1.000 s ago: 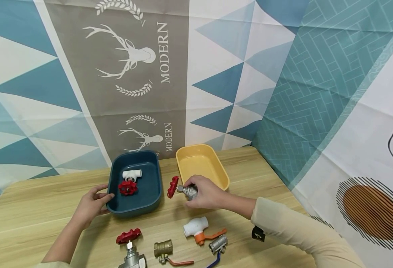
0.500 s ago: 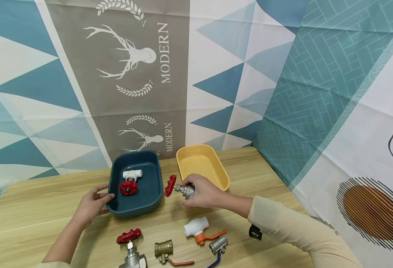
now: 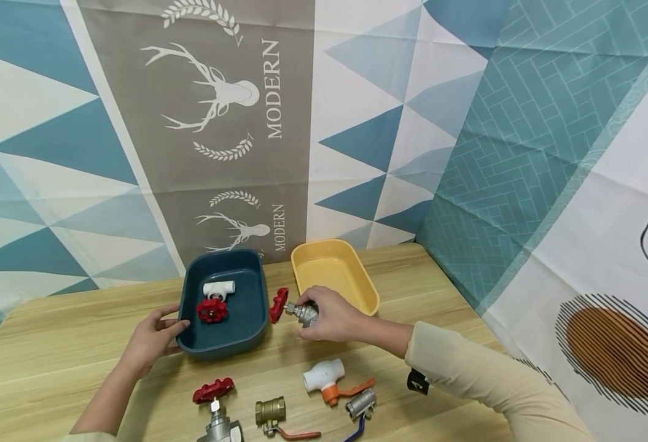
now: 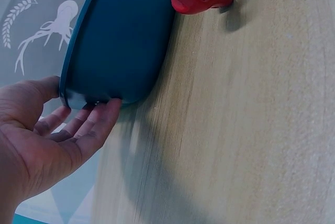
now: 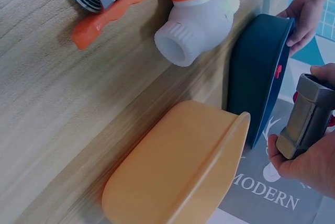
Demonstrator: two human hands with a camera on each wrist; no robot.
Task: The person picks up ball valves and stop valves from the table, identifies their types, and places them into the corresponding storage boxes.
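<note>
My left hand (image 3: 152, 341) pinches the left rim of a dark blue bin (image 3: 246, 328), thumb over the edge; in the left wrist view its fingers (image 4: 99, 124) lie along the outer wall. Inside that bin sits a white pipe valve (image 3: 220, 287) with a red handwheel. In my right hand (image 3: 335, 316) is a silver gate valve (image 3: 304, 313), gripped by its body, its red handwheel pointing left between the two bins. The right wrist view shows the valve's metal body (image 5: 304, 116) between thumb and fingers, raised above the bins.
A yellow bin (image 3: 337, 270) stands behind the right hand. Along the front lie a larger red-wheeled valve (image 3: 218, 423), a brass ball valve (image 3: 270, 411), a white ball valve (image 3: 324, 374) with orange lever, and a silver ball valve (image 3: 361, 403) with blue lever.
My right hand has shifted slightly left with the gate valve, bringing its red wheel nearer the blue bin. The left hand keeps its place on the rim.
</note>
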